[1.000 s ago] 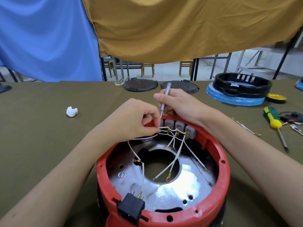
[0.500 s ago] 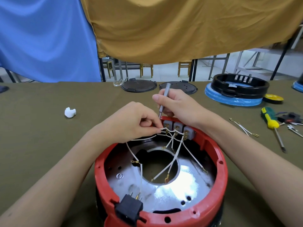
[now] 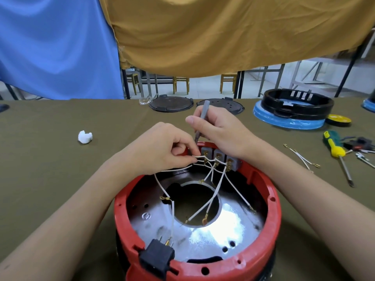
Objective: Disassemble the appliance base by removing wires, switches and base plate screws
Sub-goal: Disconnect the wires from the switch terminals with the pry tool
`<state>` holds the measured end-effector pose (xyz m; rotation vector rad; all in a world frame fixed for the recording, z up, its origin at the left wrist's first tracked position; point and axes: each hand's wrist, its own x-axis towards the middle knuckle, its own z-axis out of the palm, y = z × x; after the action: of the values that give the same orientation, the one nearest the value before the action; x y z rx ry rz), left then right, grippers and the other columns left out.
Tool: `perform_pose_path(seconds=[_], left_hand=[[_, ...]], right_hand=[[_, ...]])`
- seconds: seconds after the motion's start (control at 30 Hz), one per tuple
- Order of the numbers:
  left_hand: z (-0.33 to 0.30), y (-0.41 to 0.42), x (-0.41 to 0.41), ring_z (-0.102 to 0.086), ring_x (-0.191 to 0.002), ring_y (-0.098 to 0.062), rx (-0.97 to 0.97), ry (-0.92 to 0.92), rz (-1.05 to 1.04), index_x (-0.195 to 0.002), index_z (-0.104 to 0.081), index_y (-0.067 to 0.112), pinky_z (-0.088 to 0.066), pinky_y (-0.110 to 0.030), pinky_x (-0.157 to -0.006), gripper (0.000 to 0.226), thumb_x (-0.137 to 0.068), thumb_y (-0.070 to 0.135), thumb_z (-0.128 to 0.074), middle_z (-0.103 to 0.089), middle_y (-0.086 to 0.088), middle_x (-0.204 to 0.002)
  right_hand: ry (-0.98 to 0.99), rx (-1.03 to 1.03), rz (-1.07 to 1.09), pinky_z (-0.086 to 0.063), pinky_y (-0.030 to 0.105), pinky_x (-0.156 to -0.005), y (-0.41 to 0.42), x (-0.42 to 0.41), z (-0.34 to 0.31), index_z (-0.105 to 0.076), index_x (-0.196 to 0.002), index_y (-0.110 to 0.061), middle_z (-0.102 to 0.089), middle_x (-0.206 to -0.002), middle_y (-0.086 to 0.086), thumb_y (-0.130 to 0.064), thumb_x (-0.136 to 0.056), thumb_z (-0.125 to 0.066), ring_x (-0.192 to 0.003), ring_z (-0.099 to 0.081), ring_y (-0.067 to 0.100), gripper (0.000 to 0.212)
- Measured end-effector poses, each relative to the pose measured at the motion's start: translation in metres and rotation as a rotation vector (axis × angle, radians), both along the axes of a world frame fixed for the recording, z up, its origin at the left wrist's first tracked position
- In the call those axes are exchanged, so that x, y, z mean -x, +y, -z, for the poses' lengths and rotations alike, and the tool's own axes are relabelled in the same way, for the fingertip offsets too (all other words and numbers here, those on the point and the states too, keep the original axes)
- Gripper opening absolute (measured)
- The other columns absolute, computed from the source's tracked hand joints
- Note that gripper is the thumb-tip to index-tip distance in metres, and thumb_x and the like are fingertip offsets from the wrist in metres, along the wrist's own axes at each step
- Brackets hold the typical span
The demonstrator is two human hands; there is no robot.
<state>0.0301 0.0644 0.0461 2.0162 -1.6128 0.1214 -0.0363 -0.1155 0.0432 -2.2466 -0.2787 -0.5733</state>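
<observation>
Our left hand (image 3: 162, 151) pinched the white wires (image 3: 199, 158) at the switch block (image 3: 220, 157). Our right hand (image 3: 221, 130) gripped the slim grey tool (image 3: 200, 120), tip down behind the first switch. Since a second before, hands and wires had barely shifted, so no lead was free yet. The red appliance base (image 3: 272, 209) sat open on the olive table (image 3: 50, 149), close before us.

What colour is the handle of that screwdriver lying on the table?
Green and yellow screwdriver handle, seen in the head view, at right.

Red base (image 3: 272, 201) upright, white wires (image 3: 215, 191) on switches (image 3: 220, 156).
</observation>
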Motion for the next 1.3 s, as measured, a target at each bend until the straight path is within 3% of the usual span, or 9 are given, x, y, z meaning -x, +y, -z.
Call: perform_pose_path(seconds=[0.13,0.27,0.33,0.47,0.6,0.7,0.83,0.93,1.3], left_hand=[[0.000,0.000,0.001,-0.034,-0.046,-0.009,0.003,0.001,0.008,-0.081,-0.076,0.024,-0.031,-0.010,-0.054,0.008,-0.084,0.016,-0.078,-0.033,0.004,-0.048],[-0.001,0.000,0.000,-0.035,-0.047,-0.010,-0.013,0.020,0.013,-0.083,-0.077,0.023,-0.031,-0.010,-0.054,0.007,-0.085,0.016,-0.077,-0.034,0.003,-0.049],[-0.001,0.000,-0.001,-0.035,-0.048,-0.010,-0.022,0.019,0.014,-0.084,-0.076,0.023,-0.031,-0.011,-0.054,0.006,-0.085,0.017,-0.076,-0.035,0.003,-0.049],[0.001,-0.001,-0.003,-0.035,-0.049,-0.010,-0.046,0.027,0.015,-0.090,-0.076,0.024,-0.031,-0.015,-0.054,0.005,-0.086,0.020,-0.076,-0.035,0.005,-0.051],[0.001,-0.002,-0.003,-0.035,-0.049,-0.011,-0.059,0.044,0.036,-0.092,-0.075,0.028,-0.031,-0.015,-0.053,0.005,-0.089,0.024,-0.073,-0.034,0.005,-0.051],[0.002,-0.001,-0.004,-0.034,-0.048,-0.010,-0.057,0.052,0.037,-0.092,-0.075,0.027,-0.031,-0.014,-0.053,0.005,-0.089,0.024,-0.072,-0.035,0.003,-0.050],[0.002,0.000,-0.003,-0.036,-0.048,-0.011,-0.042,0.058,0.051,-0.091,-0.076,0.025,-0.031,-0.014,-0.054,0.005,-0.089,0.022,-0.072,-0.036,0.002,-0.050],[0.002,0.000,-0.005,-0.037,-0.048,-0.010,-0.036,0.054,0.053,-0.090,-0.076,0.026,-0.031,-0.013,-0.054,0.006,-0.089,0.022,-0.072,-0.036,0.003,-0.049],[0.003,-0.001,-0.006,-0.037,-0.048,-0.009,-0.039,0.062,0.063,-0.087,-0.075,0.029,-0.033,-0.011,-0.056,0.008,-0.089,0.022,-0.073,-0.040,-0.004,-0.050]], right_hand=[[0.066,-0.051,-0.031,-0.032,0.013,-0.055,0.001,-0.001,-0.004,-0.049,-0.074,-0.017,-0.045,-0.055,-0.018,-0.026,-0.104,-0.051,-0.051,-0.039,0.001,0.031],[0.208,-0.237,-0.057,-0.028,0.019,-0.052,-0.001,-0.007,-0.004,-0.049,-0.076,-0.017,-0.037,-0.064,0.000,-0.027,-0.104,-0.051,-0.054,-0.028,0.009,0.030],[0.246,-0.291,-0.075,-0.028,0.021,-0.053,-0.003,-0.008,-0.002,-0.050,-0.077,-0.016,-0.034,-0.062,0.000,-0.027,-0.104,-0.051,-0.055,-0.027,0.010,0.030],[0.116,-0.379,0.018,-0.031,0.023,-0.054,-0.005,-0.001,-0.002,-0.056,-0.079,-0.008,-0.039,-0.056,-0.002,-0.027,-0.104,-0.052,-0.052,-0.033,0.011,0.032],[-0.060,-0.220,0.096,-0.035,0.022,-0.055,-0.010,0.019,-0.004,-0.053,-0.073,-0.006,-0.043,-0.060,-0.002,-0.030,-0.103,-0.054,-0.055,-0.039,0.010,0.038],[-0.073,-0.080,0.134,-0.040,0.031,-0.061,-0.005,0.029,0.001,-0.054,-0.076,-0.009,-0.045,-0.063,-0.004,-0.032,-0.103,-0.054,-0.060,-0.044,0.010,0.035],[-0.076,0.071,0.153,-0.035,0.018,-0.056,0.001,0.033,0.001,-0.057,-0.079,-0.012,-0.059,-0.066,0.005,-0.031,-0.102,-0.054,-0.056,-0.043,0.004,0.030],[-0.094,0.097,0.170,-0.035,0.017,-0.056,0.002,0.035,0.000,-0.057,-0.078,-0.016,-0.060,-0.067,0.009,-0.031,-0.102,-0.054,-0.056,-0.043,0.005,0.029],[-0.046,0.066,0.196,-0.034,0.016,-0.055,0.002,0.033,-0.001,-0.056,-0.076,-0.012,-0.050,-0.056,-0.011,-0.031,-0.102,-0.054,-0.052,-0.043,0.003,0.032]])
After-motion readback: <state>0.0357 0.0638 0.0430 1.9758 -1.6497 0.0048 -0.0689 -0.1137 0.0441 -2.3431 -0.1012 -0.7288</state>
